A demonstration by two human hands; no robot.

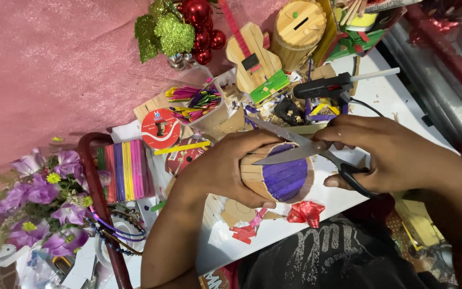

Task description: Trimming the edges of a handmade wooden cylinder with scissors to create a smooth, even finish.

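Note:
My left hand (225,168) grips a small round barrel made of wooden craft sticks (279,179), its purple stick base turned toward me. My right hand (391,155) holds a pair of black-handled scissors (295,147). The blades are spread apart and lie across the barrel's rim. Both hands work over a white board (380,96) at the middle of the view.
A black glue gun (330,85) lies behind the hands. Around it are a stick guitar (249,53), a round stick box (298,24), a cup of coloured sticks (196,101), a red tape roll (160,128), flat coloured sticks (126,171), purple flowers (44,203) and a red bow (305,212).

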